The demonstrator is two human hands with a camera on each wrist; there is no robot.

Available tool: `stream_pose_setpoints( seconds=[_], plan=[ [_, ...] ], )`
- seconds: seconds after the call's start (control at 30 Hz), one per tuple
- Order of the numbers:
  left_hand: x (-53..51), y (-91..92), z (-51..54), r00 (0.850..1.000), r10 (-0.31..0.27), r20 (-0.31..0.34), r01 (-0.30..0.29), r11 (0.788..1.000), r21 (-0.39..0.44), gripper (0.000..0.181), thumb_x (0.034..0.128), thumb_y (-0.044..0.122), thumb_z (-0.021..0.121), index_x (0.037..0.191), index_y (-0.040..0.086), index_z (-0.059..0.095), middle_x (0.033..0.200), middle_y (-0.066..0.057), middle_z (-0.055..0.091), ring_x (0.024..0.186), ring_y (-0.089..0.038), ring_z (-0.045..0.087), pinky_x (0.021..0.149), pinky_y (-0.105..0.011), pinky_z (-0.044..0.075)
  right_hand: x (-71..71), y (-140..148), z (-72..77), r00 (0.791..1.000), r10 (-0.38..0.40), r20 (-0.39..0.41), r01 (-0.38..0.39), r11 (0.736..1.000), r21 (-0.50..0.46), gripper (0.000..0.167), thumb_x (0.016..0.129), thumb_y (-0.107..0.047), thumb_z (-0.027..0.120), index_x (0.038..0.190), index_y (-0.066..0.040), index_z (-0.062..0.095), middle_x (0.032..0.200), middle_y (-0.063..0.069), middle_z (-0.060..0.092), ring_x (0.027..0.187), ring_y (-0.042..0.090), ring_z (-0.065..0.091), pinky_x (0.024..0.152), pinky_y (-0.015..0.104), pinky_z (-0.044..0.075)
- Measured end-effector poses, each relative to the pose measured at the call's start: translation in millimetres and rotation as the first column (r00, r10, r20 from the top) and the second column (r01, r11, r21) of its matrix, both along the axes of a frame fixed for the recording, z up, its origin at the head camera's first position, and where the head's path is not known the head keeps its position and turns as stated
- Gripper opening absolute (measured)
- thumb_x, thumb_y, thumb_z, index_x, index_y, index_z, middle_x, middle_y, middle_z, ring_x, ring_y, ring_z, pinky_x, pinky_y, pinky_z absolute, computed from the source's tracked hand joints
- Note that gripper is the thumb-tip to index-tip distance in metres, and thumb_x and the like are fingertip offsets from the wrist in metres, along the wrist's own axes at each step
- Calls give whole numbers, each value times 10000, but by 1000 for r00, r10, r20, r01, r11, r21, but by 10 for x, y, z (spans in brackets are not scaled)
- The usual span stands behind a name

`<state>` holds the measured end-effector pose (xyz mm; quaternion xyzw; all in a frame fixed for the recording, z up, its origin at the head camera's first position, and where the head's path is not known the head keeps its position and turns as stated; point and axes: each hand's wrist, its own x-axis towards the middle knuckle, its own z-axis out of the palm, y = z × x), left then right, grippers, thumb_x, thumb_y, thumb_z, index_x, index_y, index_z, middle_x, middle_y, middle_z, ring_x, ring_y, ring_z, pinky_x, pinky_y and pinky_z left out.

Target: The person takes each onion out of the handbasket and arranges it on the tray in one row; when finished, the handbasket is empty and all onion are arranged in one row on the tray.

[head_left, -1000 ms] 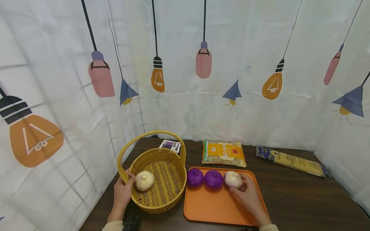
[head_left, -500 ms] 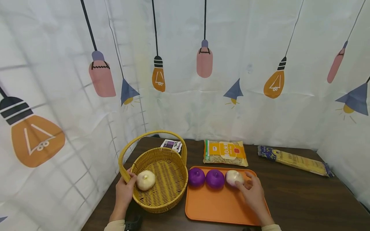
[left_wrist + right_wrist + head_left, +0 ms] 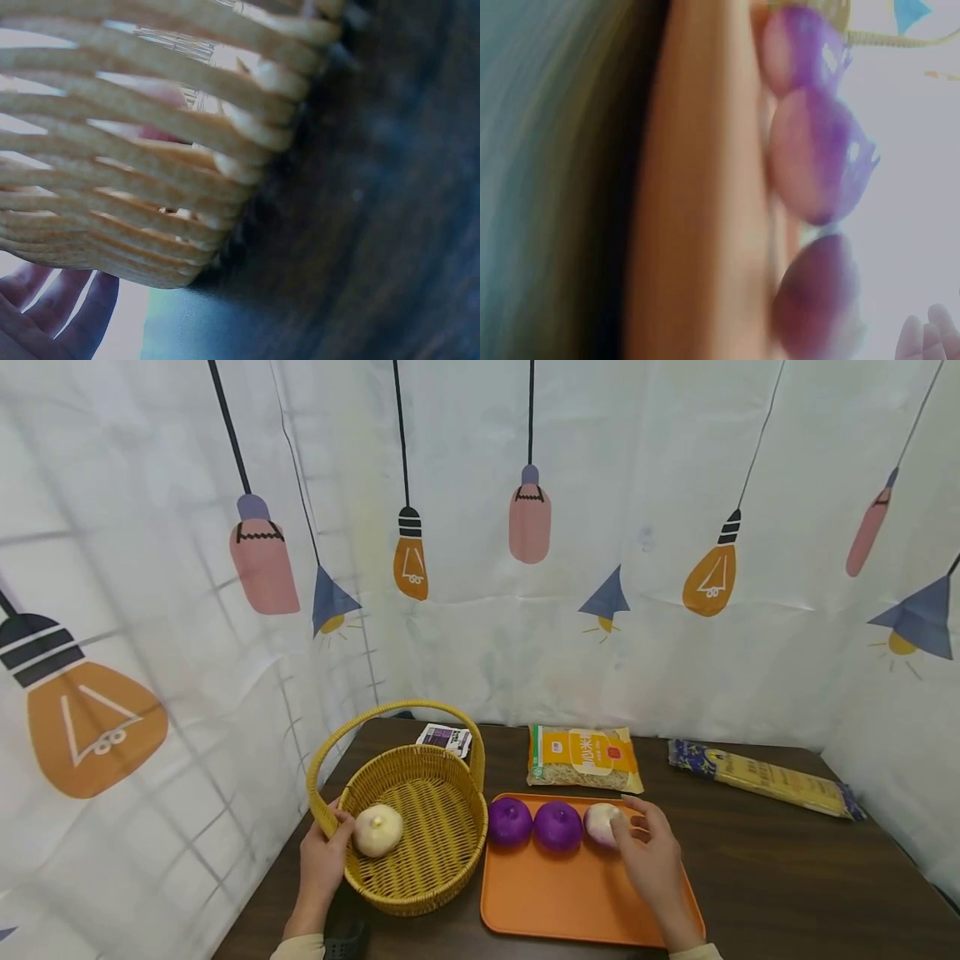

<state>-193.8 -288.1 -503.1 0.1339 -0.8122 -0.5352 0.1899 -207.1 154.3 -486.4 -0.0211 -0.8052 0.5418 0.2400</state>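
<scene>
My left hand [image 3: 322, 852] grips the left side of the yellow woven basket [image 3: 450, 893] by the foot of its handle; in the left wrist view, fingertips [image 3: 82, 315] show beyond the weave [image 3: 135, 180]. A white turnip-like bulb [image 3: 378, 829] lies inside, near that hand. On the orange tray [image 3: 555, 902], two purple bulbs [image 3: 510, 822] and a whitish one [image 3: 602, 824] stand in a row along the back. My right hand [image 3: 652, 852] hovers at the whitish bulb's right side, partly covering it, its fingers spread and apart from it in the right wrist view.
Behind the tray lies a yellow-orange grain packet [image 3: 585, 758]. A long yellow-and-blue packet [image 3: 765, 779] lies at the right of the dark table [image 3: 787, 877]. A small white-and-purple pack [image 3: 445, 737] sits behind the basket. A printed curtain [image 3: 480, 643] surrounds the table.
My right hand's fingers have come away from the whitish bulb, which stays on the tray. The left hand still holds the basket in the same place.
</scene>
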Motion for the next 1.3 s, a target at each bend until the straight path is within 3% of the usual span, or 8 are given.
stream_pose_setpoints(
  seconds=[0.17,0.4,0.5,0.63,0.77,0.9,1.0,1.3],
  plan=[
    [-20,-1,13,1000,-6,-1,6,1000,-6,486,1007,260,519,1425,22,453,1435,-235,468,1269,-331,463,755,12,298,28,-262,130,988,150,-42,-152,987,-48,316,902,-76,694,1209,-125,636,1106,71,603,923,189,587,730,233,527],
    [-48,19,33,1000,-5,-2,5,1000,3,428,1000,261,533,1356,22,518,1447,-211,465,1290,-318,448,779,-6,293,83,-808,189,936,325,-135,-333,942,-36,331,844,71,697,1138,-74,656,1070,51,635,904,245,633,750,311,556],
    [-61,32,37,1000,-2,-12,2,1000,2,402,998,244,539,1328,16,534,1433,-217,477,1279,-315,457,784,-12,297,117,-1039,193,901,410,-140,-419,907,-38,342,837,89,693,1131,-81,651,1096,78,633,958,258,635,786,342,560],
    [-73,42,42,1000,-3,-22,3,1000,-1,339,998,231,542,1251,6,561,1433,-213,478,1276,-304,460,791,-16,300,161,-1277,212,829,547,-118,-554,832,-33,344,875,21,690,1171,-145,629,1207,47,601,1106,254,595,873,377,533],
    [-76,38,51,1000,-8,-27,8,1000,3,329,1001,242,536,1220,-1,566,1449,-210,463,1291,-310,447,794,-15,301,177,-1480,224,777,622,-96,-622,782,33,352,902,-68,688,1215,-208,609,1253,7,579,1148,226,566,901,412,516],
    [-84,30,49,999,-11,-33,11,1000,-2,310,1006,243,530,1183,-8,568,1461,-194,455,1307,-312,435,801,-21,303,155,-1679,219,775,623,-106,-607,781,149,363,885,-104,698,1219,-213,607,1238,-27,583,1134,198,568,899,405,500],
    [-88,24,33,999,-7,-34,6,1000,-10,291,1006,233,531,1165,-8,571,1465,-179,458,1311,-305,433,805,-29,310,130,-1805,199,775,625,-96,-604,776,181,344,882,-128,698,1209,-200,616,1214,-37,590,1114,156,569,905,394,488],
    [-59,-4,9,999,33,-10,-33,999,-4,289,993,270,557,1075,-5,599,1450,-161,488,1312,-299,438,830,-72,312,24,-2059,183,752,658,34,-659,750,52,305,892,-193,694,1193,-217,649,1182,-26,618,1077,128,569,883,398,509]
  ],
)
